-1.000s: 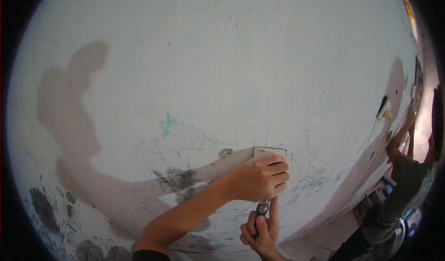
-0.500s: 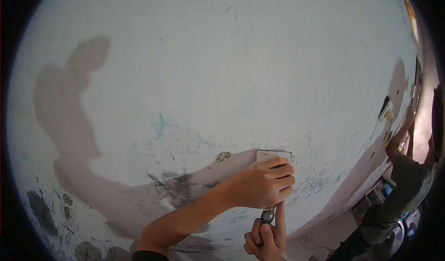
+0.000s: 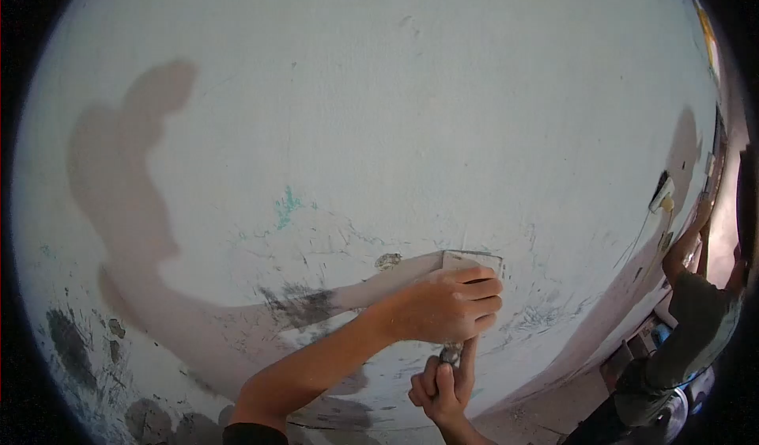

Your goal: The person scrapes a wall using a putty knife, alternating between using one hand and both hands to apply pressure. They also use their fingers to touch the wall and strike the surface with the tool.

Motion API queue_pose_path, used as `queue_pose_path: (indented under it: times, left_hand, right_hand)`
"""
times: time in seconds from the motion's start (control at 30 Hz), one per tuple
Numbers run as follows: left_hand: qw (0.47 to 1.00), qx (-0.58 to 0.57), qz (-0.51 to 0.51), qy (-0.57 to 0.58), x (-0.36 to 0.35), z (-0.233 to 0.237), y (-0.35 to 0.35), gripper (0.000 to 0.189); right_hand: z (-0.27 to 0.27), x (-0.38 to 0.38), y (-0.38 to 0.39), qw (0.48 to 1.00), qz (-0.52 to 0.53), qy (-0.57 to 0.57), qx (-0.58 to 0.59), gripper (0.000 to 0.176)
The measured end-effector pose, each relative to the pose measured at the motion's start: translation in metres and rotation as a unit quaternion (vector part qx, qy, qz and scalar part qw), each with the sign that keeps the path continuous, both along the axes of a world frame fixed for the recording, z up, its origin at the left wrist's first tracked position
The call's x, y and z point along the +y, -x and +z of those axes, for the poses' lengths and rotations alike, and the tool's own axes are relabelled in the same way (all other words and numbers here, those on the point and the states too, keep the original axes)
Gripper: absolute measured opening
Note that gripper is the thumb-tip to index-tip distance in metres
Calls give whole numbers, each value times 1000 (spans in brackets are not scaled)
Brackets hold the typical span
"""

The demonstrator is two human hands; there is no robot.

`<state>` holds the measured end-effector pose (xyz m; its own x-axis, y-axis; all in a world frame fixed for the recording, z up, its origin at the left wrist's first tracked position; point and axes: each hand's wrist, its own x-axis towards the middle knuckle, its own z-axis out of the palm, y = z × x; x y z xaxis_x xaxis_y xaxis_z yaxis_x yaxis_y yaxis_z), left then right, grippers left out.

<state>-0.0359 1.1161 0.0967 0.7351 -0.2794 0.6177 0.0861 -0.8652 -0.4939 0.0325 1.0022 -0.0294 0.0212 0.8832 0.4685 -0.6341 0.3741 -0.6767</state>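
A wide flat scraper [image 3: 473, 261] lies against the scuffed pale wall [image 3: 395, 128], its straight blade edge at the top. My left hand [image 3: 455, 306] reaches across from the lower left, its fingers curled together over the blade and hiding much of it. Just below, my right hand [image 3: 443, 386] is closed around the scraper's dark handle [image 3: 451, 353], with the index finger stretched up along it.
Dark scuffs, green specks and a chipped spot [image 3: 388, 261] mark the wall. At the right, another person [image 3: 696, 326] reaches toward the wall, near a wall-mounted switch or socket [image 3: 662, 193]. Objects stand on the floor beside that person.
The scraper and both hands sit slightly higher in view. My right hand has shifted a little left and up. The wall marks have shifted slightly right in view.
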Motion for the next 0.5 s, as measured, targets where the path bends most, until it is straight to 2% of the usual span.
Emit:
queue_pose_path:
  times: [0.1,0.17,0.23,0.27,0.37,0.4,0.5]
  left_hand:
    - [996,-31,31,-75,-7,11,-3,6]
    - [990,-48,28,-127,-15,27,-6,8]
    - [998,-48,-16,-48,-26,22,-11,9]
    - [998,-40,-17,-50,-25,17,-11,8]
    - [1000,-8,-7,-9,-23,5,-12,7]
    - [1000,-6,8,-18,-19,-2,-14,7]
    - [1000,-15,13,-11,-12,-9,-18,8]
  right_hand:
    - [-6,38,-11,998,10,-66,-9,73]
    - [5,24,-10,994,3,-105,-18,69]
    - [14,-8,-7,997,0,-55,50,70]
    - [10,-15,-9,998,5,-30,58,68]
    - [5,-24,-15,999,-14,28,13,65]
    - [5,-24,-15,997,-23,62,34,64]
    - [8,-22,-22,998,-9,64,13,66]
